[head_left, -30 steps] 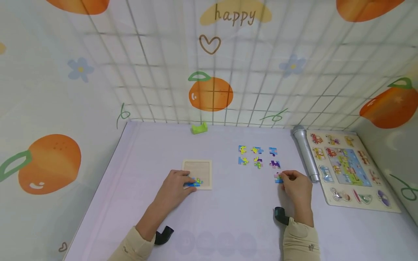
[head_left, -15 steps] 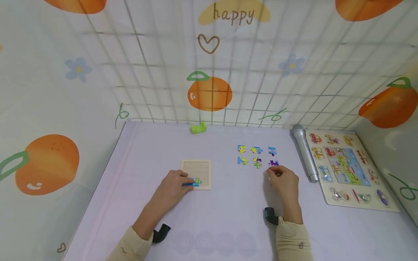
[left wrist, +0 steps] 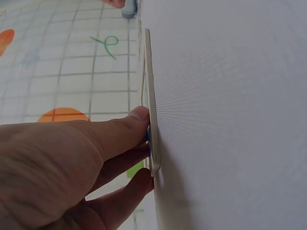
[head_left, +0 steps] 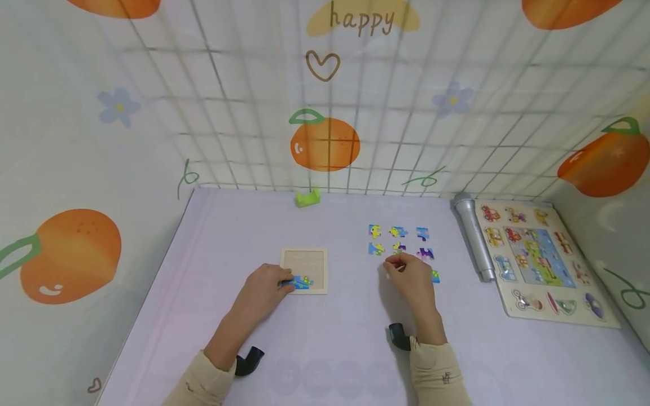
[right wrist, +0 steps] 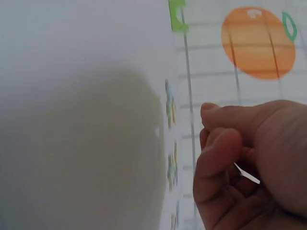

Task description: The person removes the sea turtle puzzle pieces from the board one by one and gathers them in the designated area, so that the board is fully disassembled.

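A person in cream long sleeves (head_left: 438, 372), a curved black attachment (head_left: 249, 361) at each wrist, works two-handed at a table (head_left: 228, 225) covered in pale lilac cloth. The left hand (head_left: 261, 288) grips the near left corner of a square, pale wooden puzzle tray (head_left: 325, 270), thumb and fingers set around the rim. Inside that same corner, partly hidden by the fingertips, lies a blue-and-green printed puzzle section (head_left: 303, 282), the rest of the tray floor bare. To the right, the right hand (head_left: 413, 282) is poised above the cloth with fingers curled, the thumb and index finger pressed together, bare fingertips showing in the right wrist view. Beside it, partly covered, lies a small green-and-blue puzzle piece (head_left: 435, 277). Just beyond the hand, six multicoloured interlocking puzzle pieces (head_left: 399, 232) sit apart in two rows of three. Farther right, a silver, microphone-shaped cylinder (head_left: 474, 237) lies along the left edge of a cream rectangular picture board (head_left: 579, 320) printed with vehicles. At the table's far edge rests a bright green notched block (head_left: 307, 198), before a white grid-patterned backdrop (head_left: 244, 113) decorated with orange fruit and the word "happy"
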### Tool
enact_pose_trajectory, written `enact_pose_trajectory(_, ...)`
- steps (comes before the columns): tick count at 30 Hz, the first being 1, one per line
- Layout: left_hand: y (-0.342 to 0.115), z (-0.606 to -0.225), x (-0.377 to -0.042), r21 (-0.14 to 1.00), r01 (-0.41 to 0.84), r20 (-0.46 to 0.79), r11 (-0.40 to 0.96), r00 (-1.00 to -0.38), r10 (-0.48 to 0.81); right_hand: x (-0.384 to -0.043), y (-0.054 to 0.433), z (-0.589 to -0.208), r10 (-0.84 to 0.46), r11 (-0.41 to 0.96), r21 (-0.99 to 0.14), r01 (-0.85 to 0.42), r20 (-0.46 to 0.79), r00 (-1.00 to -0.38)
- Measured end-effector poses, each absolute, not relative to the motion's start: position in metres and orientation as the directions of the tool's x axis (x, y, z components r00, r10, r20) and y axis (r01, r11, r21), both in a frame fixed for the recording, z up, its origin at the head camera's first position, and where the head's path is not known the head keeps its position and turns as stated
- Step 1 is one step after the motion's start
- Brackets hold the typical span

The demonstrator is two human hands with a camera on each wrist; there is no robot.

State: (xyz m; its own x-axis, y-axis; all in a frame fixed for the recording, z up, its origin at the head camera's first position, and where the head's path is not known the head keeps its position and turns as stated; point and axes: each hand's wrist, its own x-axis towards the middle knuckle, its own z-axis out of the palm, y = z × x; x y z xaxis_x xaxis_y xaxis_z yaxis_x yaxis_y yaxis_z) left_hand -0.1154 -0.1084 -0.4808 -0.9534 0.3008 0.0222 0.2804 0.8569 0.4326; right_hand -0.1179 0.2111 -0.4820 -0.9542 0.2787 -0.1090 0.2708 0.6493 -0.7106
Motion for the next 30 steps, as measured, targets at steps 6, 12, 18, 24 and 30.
enact_pose_trajectory(6,-0.108,-0.481,-0.116,0.436,0.279,0.023,0.855,-0.954,0.299,-0.121,0.188,-0.485,0.215,0.653,-0.726,0.219,-0.099,-0.972)
enact_pose_trajectory(12,-0.108,-0.479,-0.117,0.449,0.279,0.025,0.849,-0.954,0.300,-0.122,0.168,-0.483,0.123,0.660,-0.738,0.141,-0.079,-0.989)
enact_pose_trajectory(18,-0.107,-0.475,-0.117,0.471,0.247,0.009,0.847,-0.961,0.276,-0.121,0.145,-0.482,-0.053,0.675,-0.738,-0.007,-0.039,-0.998)
enact_pose_trajectory(24,-0.107,-0.476,-0.117,0.457,0.250,0.004,0.853,-0.960,0.280,-0.122,0.125,-0.481,-0.214,0.668,-0.732,-0.133,-0.018,-0.977)
enact_pose_trajectory(30,-0.108,-0.476,-0.117,0.447,0.265,0.012,0.855,-0.957,0.290,-0.126,0.109,-0.486,-0.315,0.658,-0.724,-0.209,-0.012,-0.949)
